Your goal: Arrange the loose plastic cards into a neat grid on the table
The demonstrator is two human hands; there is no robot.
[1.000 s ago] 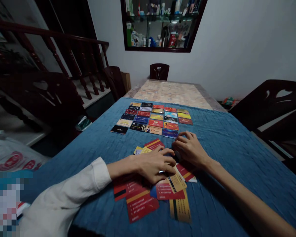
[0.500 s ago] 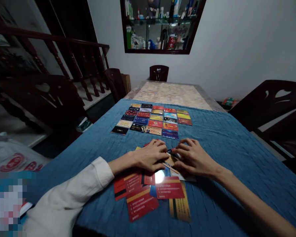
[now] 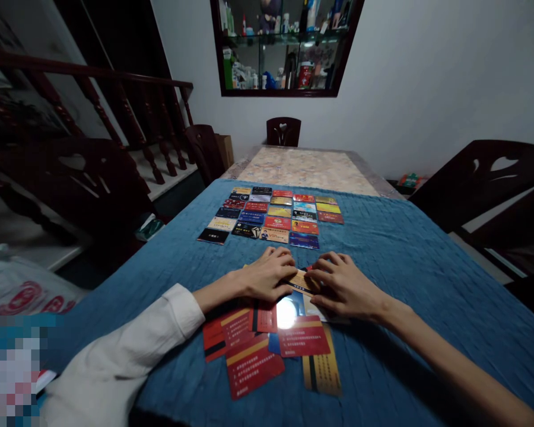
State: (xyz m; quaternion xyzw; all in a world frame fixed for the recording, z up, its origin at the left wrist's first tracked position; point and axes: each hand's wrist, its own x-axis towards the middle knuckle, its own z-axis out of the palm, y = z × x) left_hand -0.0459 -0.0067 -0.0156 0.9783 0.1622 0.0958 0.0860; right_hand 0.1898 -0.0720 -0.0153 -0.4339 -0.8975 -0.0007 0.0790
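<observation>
A gold card with a dark stripe spans the space between my hands, above a loose pile of cards. At its left end, my left hand pinches it with curled fingers. The right end is in the bent fingers of my right hand. Nearer me lie overlapping red cards with white writing, among them a front red card and another red card. Under that one a gold striped card sticks out. A glossy blue card reflects a bright light. My hands hide the rear of the pile.
Beyond my hands, several cards lie in rows, a dark blue card at the near edge. A blue cloth covers this part of the table. Chairs flank it, one dark chair at right. A white plastic bag is at left.
My left hand has drawn back from the near cards. The gold card moved from the near pile to between both hands and turned more level. The rows of cards stayed as they were.
</observation>
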